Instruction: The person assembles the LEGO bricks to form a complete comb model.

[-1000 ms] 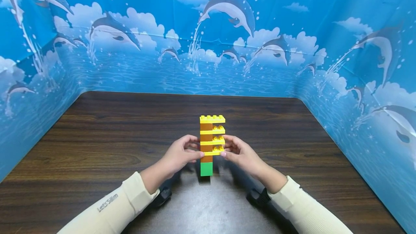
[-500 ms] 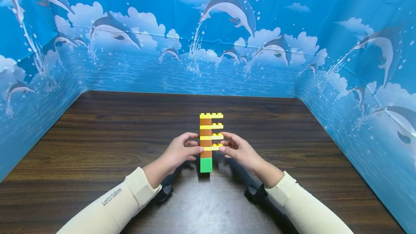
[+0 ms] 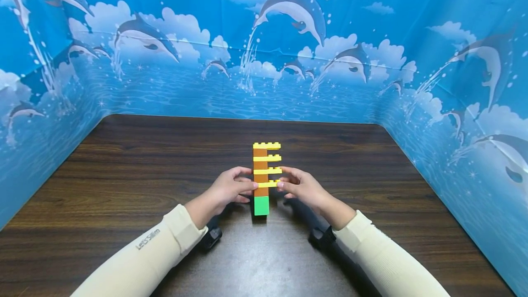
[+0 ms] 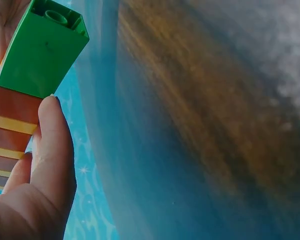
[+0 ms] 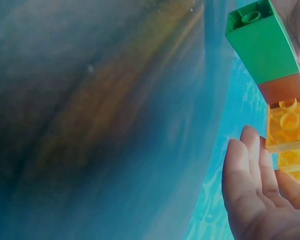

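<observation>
A tower of toy building blocks stands upright between the two hands in the head view. Its base is a green block, with orange blocks and several yellow plates alternating above. The plates jut out to the right like comb teeth. The left hand holds the tower's left side, thumb on the front by the lowest plate. From the other side, the right hand pinches the jutting plate ends, its thumb at the lowest one. Both wrist views show the green block's hollow underside, so the tower is off the table.
A dark wood-grain table lies beneath. Blue cloth printed with dolphins and clouds walls off the back and both sides. A black strapped device sits at the left wrist, and another device at the right.
Both hands have moved the tower slightly up and away in the head view. It has tilted and turned a little, so less of the plates' studded tops shows and they look shorter.
</observation>
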### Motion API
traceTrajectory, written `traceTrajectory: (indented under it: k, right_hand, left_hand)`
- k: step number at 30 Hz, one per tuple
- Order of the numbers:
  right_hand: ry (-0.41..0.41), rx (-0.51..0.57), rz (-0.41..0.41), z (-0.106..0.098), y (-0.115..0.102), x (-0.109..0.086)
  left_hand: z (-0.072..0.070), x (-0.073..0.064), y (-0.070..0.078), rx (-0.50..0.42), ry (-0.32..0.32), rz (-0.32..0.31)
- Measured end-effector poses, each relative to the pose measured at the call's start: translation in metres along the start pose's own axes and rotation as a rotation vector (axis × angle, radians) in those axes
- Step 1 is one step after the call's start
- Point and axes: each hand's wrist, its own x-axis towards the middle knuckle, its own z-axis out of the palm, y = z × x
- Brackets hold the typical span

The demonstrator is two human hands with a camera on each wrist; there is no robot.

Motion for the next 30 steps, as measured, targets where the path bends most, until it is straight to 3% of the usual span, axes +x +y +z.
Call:
traceTrajectory:
  k: [12, 22, 30]
  right_hand:
    - [0.008, 0.077, 0.135, -0.002, 0.001, 0.015]
    - [-0.031, 0.082, 0.154, -0.005, 0.002, 0.02]
    - [-0.015, 0.083, 0.192, -0.005, 0.001, 0.025]
  left_hand:
    - [-0.002, 0.013, 0.0, 0.0, -0.018, -0.076]
    - [-0.004, 0.022, -0.002, 0.009, -0.034, -0.104]
    - [-0.005, 0.029, -0.003, 0.006, -0.039, -0.107]
